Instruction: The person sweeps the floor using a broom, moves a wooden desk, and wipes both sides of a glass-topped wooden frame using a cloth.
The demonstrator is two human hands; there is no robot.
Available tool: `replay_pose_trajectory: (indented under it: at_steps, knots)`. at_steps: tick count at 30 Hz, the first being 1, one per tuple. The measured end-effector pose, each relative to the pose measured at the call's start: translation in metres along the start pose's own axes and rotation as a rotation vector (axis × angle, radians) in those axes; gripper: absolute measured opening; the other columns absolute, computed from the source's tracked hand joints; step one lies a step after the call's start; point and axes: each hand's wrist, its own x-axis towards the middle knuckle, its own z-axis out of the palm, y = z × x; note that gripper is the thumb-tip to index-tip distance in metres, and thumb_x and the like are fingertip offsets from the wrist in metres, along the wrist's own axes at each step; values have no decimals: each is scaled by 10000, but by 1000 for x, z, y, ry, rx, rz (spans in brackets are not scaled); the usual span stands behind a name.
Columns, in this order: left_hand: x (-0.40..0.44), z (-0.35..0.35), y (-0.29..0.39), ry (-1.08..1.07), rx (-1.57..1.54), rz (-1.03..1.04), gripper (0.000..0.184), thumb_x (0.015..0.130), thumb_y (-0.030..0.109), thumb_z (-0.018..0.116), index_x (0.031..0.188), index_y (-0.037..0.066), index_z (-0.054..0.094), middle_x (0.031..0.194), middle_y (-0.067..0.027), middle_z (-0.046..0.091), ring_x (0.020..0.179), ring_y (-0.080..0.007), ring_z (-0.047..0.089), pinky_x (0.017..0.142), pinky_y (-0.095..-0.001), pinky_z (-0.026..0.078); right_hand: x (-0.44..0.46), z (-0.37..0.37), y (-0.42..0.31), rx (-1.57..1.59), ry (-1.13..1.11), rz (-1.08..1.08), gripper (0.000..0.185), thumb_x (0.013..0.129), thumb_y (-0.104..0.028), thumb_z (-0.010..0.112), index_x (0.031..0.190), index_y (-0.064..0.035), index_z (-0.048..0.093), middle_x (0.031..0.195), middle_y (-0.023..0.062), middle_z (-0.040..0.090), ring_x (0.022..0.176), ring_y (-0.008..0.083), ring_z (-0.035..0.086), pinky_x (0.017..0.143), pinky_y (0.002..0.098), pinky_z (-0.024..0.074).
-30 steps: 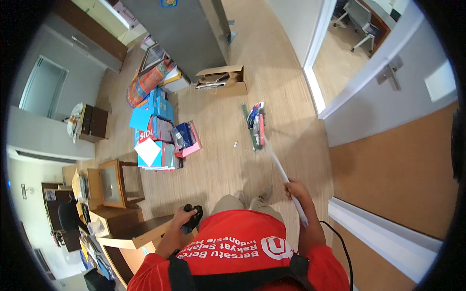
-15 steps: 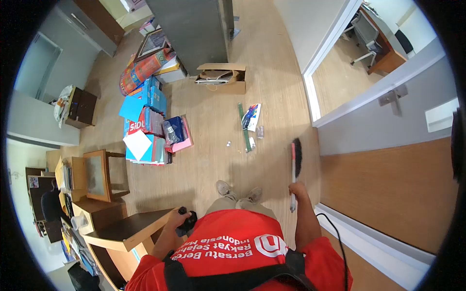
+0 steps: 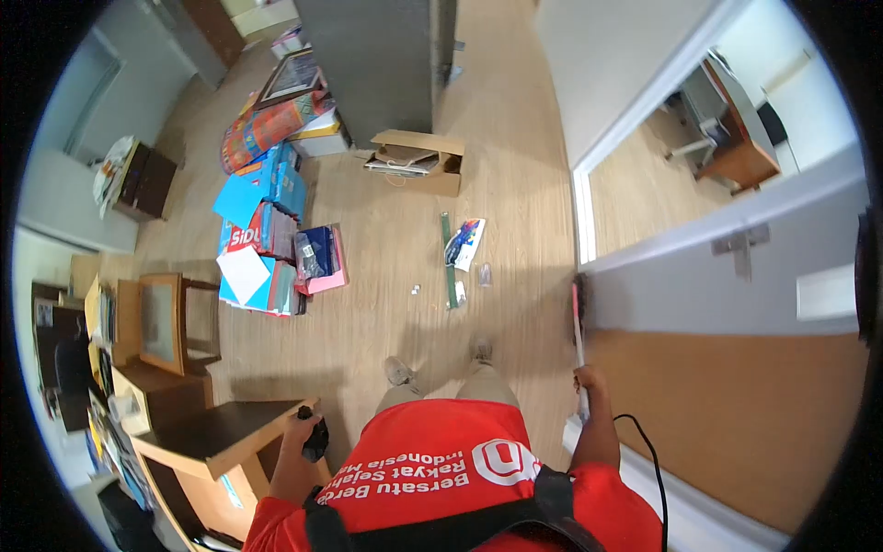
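Observation:
My right hand [image 3: 590, 379] is closed around the grey handle of a hand brush [image 3: 579, 322]. The brush has a red strip and dark bristles, and it is held upright beside the door on the right. My left hand [image 3: 300, 427] grips a crumpled black bag [image 3: 316, 442], near the corner of a wooden cabinet. On the floor ahead lie a green strip [image 3: 449, 262], a white packet with a colourful print [image 3: 466, 243], a small clear container [image 3: 485, 274] and tiny white scraps [image 3: 416, 289].
An open cardboard box [image 3: 432, 175] stands ahead by a grey cabinet [image 3: 368, 64]. Stacked paper packs and books [image 3: 262, 230] are on the left. The wooden cabinet [image 3: 230, 432] is close at my left, the door [image 3: 699, 396] close at my right. A black cable [image 3: 648, 442] hangs by my right arm.
My right hand and the brush have moved right and nearer to me, towards the door. My left hand has moved left with the black bag. My feet have stepped apart.

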Motion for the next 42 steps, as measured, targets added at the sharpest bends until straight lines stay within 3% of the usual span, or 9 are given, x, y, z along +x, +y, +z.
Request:
replay_pose_trajectory:
  at_steps: [2, 4, 6, 12, 14, 20, 28, 30, 42]
  knots:
    - [8, 31, -53, 66, 7, -101, 478, 674, 319, 787, 980, -24, 654, 877, -123, 681, 807, -239, 652, 703, -380, 506, 86, 4, -7, -169, 52, -78, 78, 713, -68, 575, 671, -2, 571, 604, 83, 549, 487, 194, 533, 455, 372, 438]
    - [-69, 58, 23, 129, -88, -99, 475, 678, 330, 788, 957, -31, 658, 851, -124, 680, 784, -221, 646, 689, -372, 503, 112, -3, -30, -330, 94, -143, 82, 694, -67, 574, 647, 1, 574, 616, 94, 567, 512, 191, 552, 473, 371, 441]
    - [-90, 83, 31, -16, -105, -217, 470, 684, 333, 786, 947, -37, 660, 843, -124, 683, 746, -210, 641, 671, -366, 503, 71, 4, -91, 262, -214, -224, 154, 801, -97, 539, 718, 24, 587, 599, 113, 566, 461, 227, 524, 415, 391, 395]
    - [-149, 151, 83, -90, -128, -265, 430, 683, 372, 773, 850, -11, 671, 728, -106, 665, 678, -175, 617, 637, -363, 500, 57, 42, -179, -401, -288, -263, 138, 804, -134, 561, 754, -6, 578, 610, 84, 551, 508, 191, 536, 420, 361, 403]
    - [-149, 164, 70, -66, -62, -259, 425, 683, 364, 773, 854, -12, 670, 739, -116, 668, 679, -174, 619, 647, -357, 504, 25, 19, -189, 182, -578, -423, 150, 820, -151, 562, 837, -2, 564, 595, 53, 507, 487, 148, 509, 403, 315, 407]
    - [-169, 146, 74, 73, -232, -376, 364, 701, 329, 762, 788, -8, 651, 718, -93, 651, 635, -188, 598, 613, -364, 491, -16, -54, -176, 74, -529, -227, 136, 860, -160, 519, 918, -40, 541, 609, 34, 483, 420, 139, 454, 364, 296, 378]
    - [-198, 163, -9, 110, -573, -465, 372, 710, 339, 748, 807, -2, 635, 724, -80, 643, 655, -181, 594, 619, -359, 482, -3, 9, -115, -461, -266, -185, 152, 863, -162, 535, 895, -14, 540, 663, 81, 556, 491, 183, 523, 423, 317, 441]
    - [-199, 193, -49, 125, -521, -422, 368, 703, 339, 748, 791, 1, 631, 723, -79, 637, 672, -171, 588, 629, -349, 483, 0, 32, -113, 192, -724, -147, 154, 866, -184, 562, 885, -33, 544, 658, 67, 554, 514, 181, 536, 459, 312, 462]
    - [-247, 195, -134, 158, -537, -342, 321, 718, 295, 749, 737, 6, 611, 714, -59, 637, 644, -160, 577, 610, -346, 480, -85, 107, -164, 186, -734, -182, 149, 896, -200, 567, 906, -72, 493, 665, -2, 494, 489, 84, 454, 413, 232, 379]
